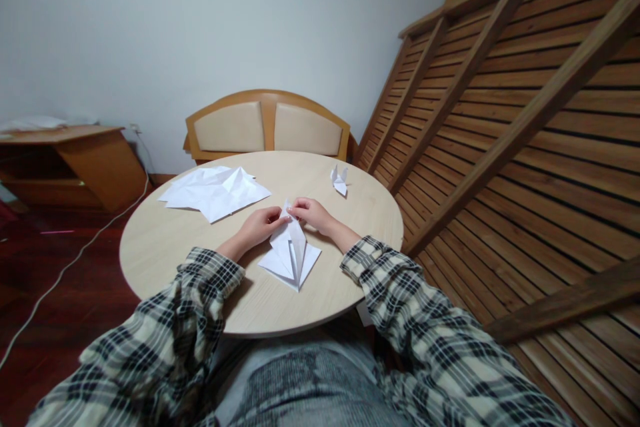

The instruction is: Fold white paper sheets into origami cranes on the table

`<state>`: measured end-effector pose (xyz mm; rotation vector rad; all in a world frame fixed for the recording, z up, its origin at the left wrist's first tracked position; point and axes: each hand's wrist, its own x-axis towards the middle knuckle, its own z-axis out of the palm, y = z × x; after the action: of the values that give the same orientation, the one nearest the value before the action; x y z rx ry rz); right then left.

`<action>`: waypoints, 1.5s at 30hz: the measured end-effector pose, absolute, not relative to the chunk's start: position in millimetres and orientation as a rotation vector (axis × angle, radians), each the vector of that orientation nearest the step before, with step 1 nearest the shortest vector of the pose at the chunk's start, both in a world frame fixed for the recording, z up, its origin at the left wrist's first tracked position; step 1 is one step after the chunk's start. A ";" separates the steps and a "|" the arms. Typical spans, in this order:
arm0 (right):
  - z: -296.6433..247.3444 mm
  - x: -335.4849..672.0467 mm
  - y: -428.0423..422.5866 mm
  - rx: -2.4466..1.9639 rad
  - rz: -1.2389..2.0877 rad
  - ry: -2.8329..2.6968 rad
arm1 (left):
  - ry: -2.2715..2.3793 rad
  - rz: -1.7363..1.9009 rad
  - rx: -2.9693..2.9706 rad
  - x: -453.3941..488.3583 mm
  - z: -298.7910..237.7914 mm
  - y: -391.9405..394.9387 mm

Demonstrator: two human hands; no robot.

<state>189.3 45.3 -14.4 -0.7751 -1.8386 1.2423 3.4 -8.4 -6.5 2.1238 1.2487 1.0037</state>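
Observation:
A partly folded sheet of white paper (295,255) lies in front of me, its far end narrowed to a point and its near end spread into wide flaps. My left hand (261,224) pinches the upper left edge between thumb and fingers. From the other side, my right hand (311,212) grips the paper close to its far tip, thumb and fingers pressed together. The two thumbs almost meet near that tip. Beyond my right hand stands a small finished-looking folded paper figure (339,180) with two upright points.
Creased white sheets (215,191) lie overlapping at the table's far left. The round pale table (170,247) stands against a padded wooden headboard (230,127). Slatted wood panels (500,167) lean along the right. A low cabinet (100,167) and a white cable (75,260) are at left.

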 end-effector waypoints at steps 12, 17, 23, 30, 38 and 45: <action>-6.4 186.9 39.8 -0.695 1.172 -1.804 | 1.162 0.970 2.061 4.7 -8.0 -10.6; -0.6 188.1 36.8 -0.738 1.054 -1.771 | 1.164 0.971 2.025 5.4 -8.4 -10.8; -1.5 188.6 39.0 -0.700 1.029 -1.713 | 1.179 0.935 2.073 6.3 -7.5 -11.0; -3.6 188.0 41.1 -0.728 1.046 -1.747 | 1.229 1.056 2.031 6.1 -5.5 -9.3; -11.6 189.0 46.2 -0.735 1.076 -1.787 | 1.217 1.181 1.946 5.1 -3.0 -7.4; -15.3 190.8 51.2 -0.725 1.035 -1.816 | 1.311 1.356 1.834 2.3 -2.8 -3.1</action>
<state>190.8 51.2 -15.3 -0.7248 -1.8155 1.0349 2.3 -3.1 -2.8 1.8341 1.3115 1.3558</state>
